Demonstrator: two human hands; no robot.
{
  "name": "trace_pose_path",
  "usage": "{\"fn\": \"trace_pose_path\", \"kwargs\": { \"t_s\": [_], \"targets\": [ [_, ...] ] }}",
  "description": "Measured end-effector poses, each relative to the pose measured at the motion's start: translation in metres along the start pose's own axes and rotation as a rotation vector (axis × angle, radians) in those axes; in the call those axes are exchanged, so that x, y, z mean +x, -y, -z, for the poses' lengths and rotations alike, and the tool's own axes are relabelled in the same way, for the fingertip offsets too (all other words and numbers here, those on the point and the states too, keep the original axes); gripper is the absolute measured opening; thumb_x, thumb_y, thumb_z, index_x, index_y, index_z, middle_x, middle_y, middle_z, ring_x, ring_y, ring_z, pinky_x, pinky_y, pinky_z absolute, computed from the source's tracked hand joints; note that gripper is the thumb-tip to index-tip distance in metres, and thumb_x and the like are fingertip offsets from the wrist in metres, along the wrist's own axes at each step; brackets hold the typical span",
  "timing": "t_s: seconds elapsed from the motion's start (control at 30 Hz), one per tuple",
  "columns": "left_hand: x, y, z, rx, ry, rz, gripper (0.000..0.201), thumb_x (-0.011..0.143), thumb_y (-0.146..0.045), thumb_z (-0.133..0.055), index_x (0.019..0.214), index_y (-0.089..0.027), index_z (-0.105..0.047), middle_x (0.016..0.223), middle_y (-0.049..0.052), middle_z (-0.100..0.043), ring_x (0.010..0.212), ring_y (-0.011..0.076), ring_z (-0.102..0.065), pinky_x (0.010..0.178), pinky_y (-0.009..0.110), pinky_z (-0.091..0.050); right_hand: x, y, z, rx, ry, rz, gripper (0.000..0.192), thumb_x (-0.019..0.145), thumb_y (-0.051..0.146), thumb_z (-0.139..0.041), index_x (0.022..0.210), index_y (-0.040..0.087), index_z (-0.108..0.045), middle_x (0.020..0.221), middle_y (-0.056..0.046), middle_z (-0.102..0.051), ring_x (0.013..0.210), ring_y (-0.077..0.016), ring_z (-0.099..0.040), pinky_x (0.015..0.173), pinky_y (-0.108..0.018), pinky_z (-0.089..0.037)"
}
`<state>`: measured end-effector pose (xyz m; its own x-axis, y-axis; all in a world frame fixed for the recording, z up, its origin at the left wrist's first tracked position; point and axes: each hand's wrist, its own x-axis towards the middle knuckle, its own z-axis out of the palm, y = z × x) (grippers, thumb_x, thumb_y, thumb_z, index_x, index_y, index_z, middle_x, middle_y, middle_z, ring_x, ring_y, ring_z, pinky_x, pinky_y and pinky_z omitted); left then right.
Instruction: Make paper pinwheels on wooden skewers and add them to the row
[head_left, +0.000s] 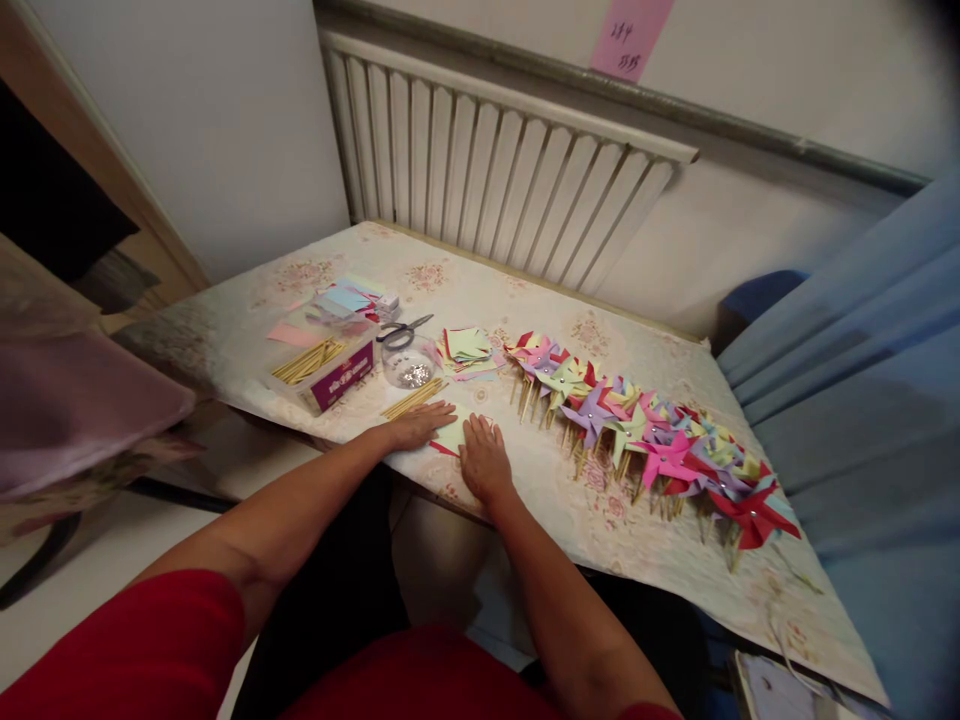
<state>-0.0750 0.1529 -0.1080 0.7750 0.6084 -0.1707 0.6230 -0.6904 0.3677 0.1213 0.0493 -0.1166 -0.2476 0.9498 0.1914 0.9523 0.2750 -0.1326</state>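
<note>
Two bare hands lie flat on a pale floral-patterned tablecloth [525, 300], both pressing on one pale green paper square with a red underside [453, 436] at the near edge of the table. Fingers of the left hand [417, 424] are stretched out, palm down, on the sheet's left side; those of the right hand [484, 458] are likewise spread flat on its right side. Neither hand grips anything; the sheet is pinned beneath both.

Just left of and behind the paper square lies a loose bundle of thin wooden sticks [413, 397]. Farther left of the sheet stands an open rectangular cardboard box with a purple label [327, 371], holding more of the same sticks. Behind the sheet sits a small round clear plastic tub [409, 366] with a layer of tiny shiny pieces at its bottom; what they are cannot be told. Grey-handled scissors [405, 330] lie just beyond that tub, with a stack of coloured paper squares [468, 350] to their right and another pile of pastel sheets [346, 299] behind the box.

Right of the paper square, a long row of finished multicoloured paper pinwheels on wooden sticks [645, 440] runs diagonally toward the table's far right corner.
</note>
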Motion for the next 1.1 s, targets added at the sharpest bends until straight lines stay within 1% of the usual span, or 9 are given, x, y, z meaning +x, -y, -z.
{"fn": "trace_pose_path", "kwargs": {
  "t_s": [0.13,0.23,0.3,0.4,0.53,0.87,0.93,1.0,1.1],
  "targets": [
    [0.003,0.002,0.008,-0.033,0.018,-0.007,0.051,0.094,-0.026,-0.038,0.145,-0.022,-0.039,0.156,0.006,-0.028,0.145,0.0217,-0.021,0.117,0.04,-0.019,0.0,0.001,0.0,0.004,0.004,-0.009,0.051,0.097,0.029,-0.037,0.145,0.012,-0.037,0.155,-0.012,-0.031,0.145,-0.0246,-0.021,0.116,-0.048,-0.013],
    [0.002,-0.003,0.003,-0.047,-0.043,0.036,0.051,0.097,-0.04,-0.031,0.143,-0.021,-0.041,0.155,0.008,-0.031,0.145,0.0216,-0.023,0.117,0.04,-0.019,0.001,0.001,0.0,0.008,0.0,-0.01,0.051,0.096,0.029,-0.037,0.145,0.012,-0.038,0.155,-0.012,-0.031,0.145,-0.0249,-0.022,0.116,-0.048,-0.013],
    [0.001,-0.007,-0.005,-0.026,-0.094,0.085,0.054,0.096,-0.044,-0.036,0.144,-0.021,-0.04,0.156,0.008,-0.03,0.145,0.0228,-0.021,0.117,0.043,-0.017,0.001,0.001,0.0,0.011,-0.005,-0.005,0.052,0.096,0.03,-0.038,0.145,0.012,-0.038,0.155,-0.012,-0.032,0.144,-0.0253,-0.023,0.116,-0.048,-0.014],
    [-0.001,-0.01,-0.016,0.002,-0.164,0.102,0.05,0.095,-0.035,-0.04,0.144,-0.025,-0.04,0.156,0.006,-0.03,0.146,0.0217,-0.02,0.117,0.045,-0.016,0.001,0.001,-0.001,0.01,-0.008,0.002,0.052,0.096,0.029,-0.038,0.145,0.012,-0.037,0.155,-0.013,-0.032,0.144,-0.0255,-0.023,0.116,-0.048,-0.014],
    [-0.002,-0.009,-0.022,0.029,-0.172,0.09,0.049,0.096,-0.03,-0.036,0.145,-0.028,-0.038,0.157,0.006,-0.028,0.147,0.0219,-0.017,0.117,0.048,-0.016,0.001,0.0,-0.002,0.009,-0.015,0.007,0.052,0.097,0.029,-0.038,0.145,0.011,-0.037,0.155,-0.013,-0.032,0.144,-0.0255,-0.023,0.116,-0.048,-0.014],
    [-0.007,-0.004,0.001,0.022,-0.053,0.015,0.056,0.09,-0.018,-0.044,0.145,-0.024,-0.038,0.157,0.006,-0.027,0.146,0.0222,-0.018,0.118,0.044,-0.018,0.0,0.001,-0.001,0.004,-0.008,0.004,0.051,0.098,0.03,-0.035,0.145,0.012,-0.037,0.155,-0.013,-0.031,0.145,-0.0247,-0.022,0.116,-0.048,-0.015],
    [-0.006,-0.006,0.006,0.03,-0.113,0.035,0.051,0.091,-0.02,-0.043,0.143,-0.021,-0.042,0.155,0.008,-0.033,0.145,0.0218,-0.023,0.118,0.042,-0.02,0.0,0.001,0.0,0.002,-0.003,0.004,0.051,0.097,0.03,-0.036,0.146,0.012,-0.037,0.155,-0.013,-0.031,0.145,-0.0248,-0.022,0.116,-0.048,-0.015],
    [-0.002,-0.014,0.008,0.031,-0.242,0.063,0.047,0.095,-0.021,-0.035,0.14,-0.018,-0.045,0.152,0.009,-0.038,0.143,0.0202,-0.028,0.118,0.041,-0.021,0.0,0.002,0.0,0.005,-0.006,-0.001,0.051,0.097,0.03,-0.037,0.145,0.013,-0.037,0.155,-0.013,-0.031,0.145,-0.0249,-0.022,0.116,-0.048,-0.014],
    [0.008,-0.034,0.0,-0.012,-0.379,0.043,0.048,0.097,-0.021,-0.028,0.142,-0.017,-0.043,0.152,0.009,-0.038,0.142,0.0184,-0.03,0.116,0.04,-0.026,0.001,0.002,0.0,0.015,-0.017,-0.007,0.051,0.097,0.029,-0.038,0.145,0.012,-0.038,0.155,-0.012,-0.032,0.144,-0.0255,-0.024,0.116,-0.048,-0.014]
  ]
}}
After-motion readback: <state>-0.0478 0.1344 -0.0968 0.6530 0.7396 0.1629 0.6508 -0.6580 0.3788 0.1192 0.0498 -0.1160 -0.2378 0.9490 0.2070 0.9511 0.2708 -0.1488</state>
